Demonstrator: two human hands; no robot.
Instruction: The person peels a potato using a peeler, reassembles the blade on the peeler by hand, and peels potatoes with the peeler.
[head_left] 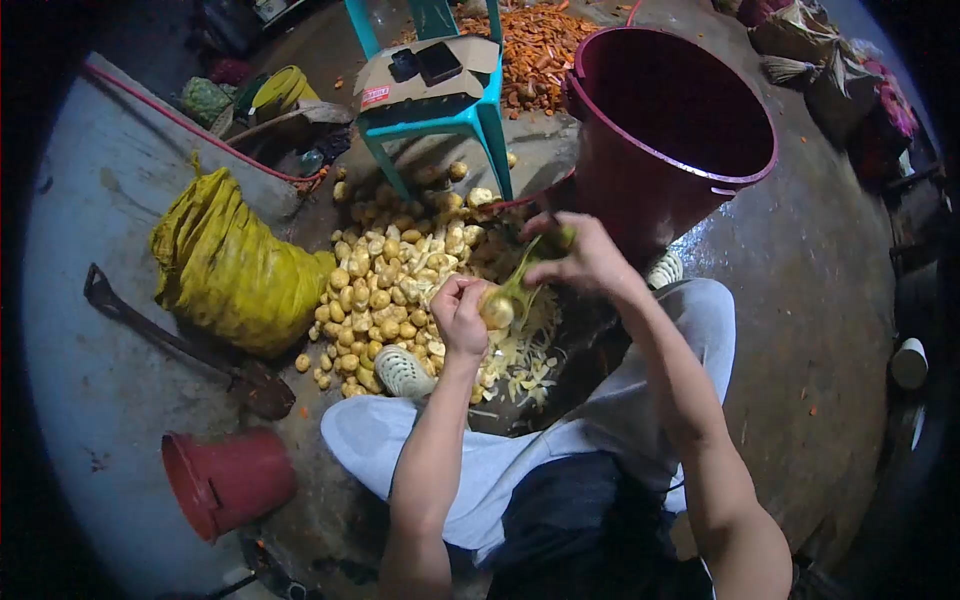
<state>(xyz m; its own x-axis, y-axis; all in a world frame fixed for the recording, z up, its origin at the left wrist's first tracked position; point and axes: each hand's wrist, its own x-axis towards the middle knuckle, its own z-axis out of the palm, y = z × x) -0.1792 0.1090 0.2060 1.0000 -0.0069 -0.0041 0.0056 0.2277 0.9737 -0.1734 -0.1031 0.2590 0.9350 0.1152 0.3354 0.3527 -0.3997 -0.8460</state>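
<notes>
My left hand [462, 314] is closed around a pale, rounded potato [497, 309] above the floor. Just to the right of it, my right hand [588, 256] grips a green peeler [522, 275], smeared by motion and partly hidden by the fingers. The peeler's lower end comes close to the potato; whether they touch I cannot tell. Beneath and left of my hands lies a heap of potatoes [375, 290], some brownish and some pale. Thin pale peelings [532, 368] are scattered on the floor under the potato in my hand.
A large maroon tub [625, 170] stands at the back right. Behind the heap is a turquoise chair [440, 122] with cardboard on it, near orange carrots [540, 50]. To the left are a yellow sack [235, 270], a shovel [262, 390] and a red bucket [245, 478].
</notes>
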